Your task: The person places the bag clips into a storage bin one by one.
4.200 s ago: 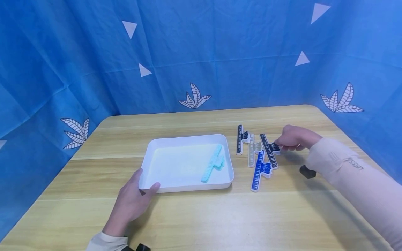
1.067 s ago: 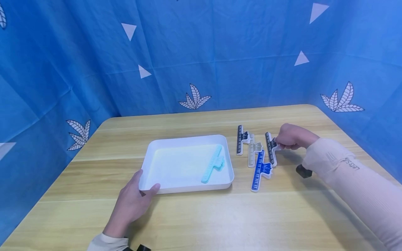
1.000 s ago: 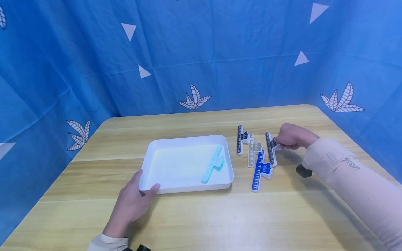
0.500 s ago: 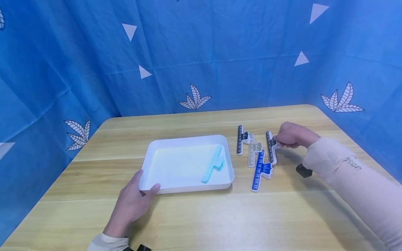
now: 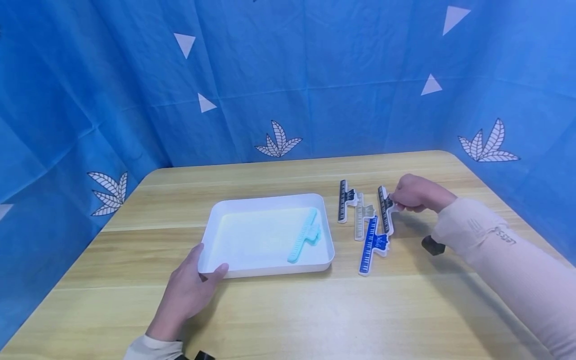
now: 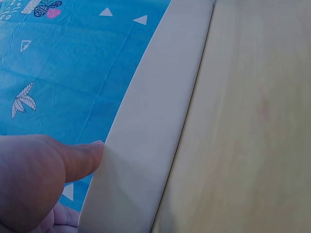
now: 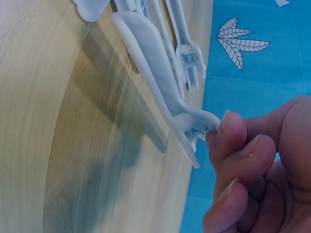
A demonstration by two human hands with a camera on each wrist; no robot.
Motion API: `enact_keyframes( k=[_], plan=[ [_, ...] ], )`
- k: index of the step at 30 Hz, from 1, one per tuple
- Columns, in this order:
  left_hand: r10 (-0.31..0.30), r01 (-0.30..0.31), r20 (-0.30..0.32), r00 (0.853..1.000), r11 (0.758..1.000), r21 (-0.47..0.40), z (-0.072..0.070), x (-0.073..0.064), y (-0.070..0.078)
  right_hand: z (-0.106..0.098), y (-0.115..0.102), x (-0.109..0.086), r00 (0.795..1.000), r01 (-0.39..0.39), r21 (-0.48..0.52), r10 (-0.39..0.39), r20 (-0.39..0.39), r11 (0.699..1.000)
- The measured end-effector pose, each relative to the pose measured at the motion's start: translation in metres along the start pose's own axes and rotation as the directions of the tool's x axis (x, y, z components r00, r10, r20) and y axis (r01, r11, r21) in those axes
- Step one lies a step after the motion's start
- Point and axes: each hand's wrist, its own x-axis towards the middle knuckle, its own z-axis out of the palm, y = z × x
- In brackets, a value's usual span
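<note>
My right hand point(image 5: 416, 194) pinches the handle of a black clip point(image 5: 384, 212) printed with piano keys. In the right wrist view that clip's white underside point(image 7: 150, 60) hangs tilted above the table, its shadow beside it. My left hand point(image 5: 191, 287) grips the near left corner of a white tray point(image 5: 252, 232), thumb at the rim. The left wrist view has the thumb point(image 6: 82, 160) against the tray wall point(image 6: 146, 97); the other fingers are mostly hidden. A teal clip point(image 5: 303, 237) lies inside the tray, toward its right end.
Left of the held clip, a second black clip point(image 5: 343, 202), a grey clip point(image 5: 359, 220) and a blue clip point(image 5: 370, 245) lie close together on the wooden table point(image 5: 315, 310). A blue curtain point(image 5: 279, 75) stands behind the table.
The held black clip has turned from its slant and moved slightly away from me, up off the table, with my right hand. Left hand, tray and other clips stay put.
</note>
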Motion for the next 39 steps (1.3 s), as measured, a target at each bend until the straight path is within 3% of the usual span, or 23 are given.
enact_keyframes(
  k=[18,39],
  plan=[
    [-0.016,0.016,0.008,1.0,1.0,-0.005,0.0,0.0,0.0,-0.005,-0.01,-0.002,0.999,-0.004,-0.023,0.002,-0.048,1.0],
    [-0.004,0.004,0.005,1.0,1.0,-0.004,0.001,0.001,-0.001,-0.004,-0.023,-0.005,0.997,0.043,-0.017,-0.044,-0.059,0.999]
  ],
)
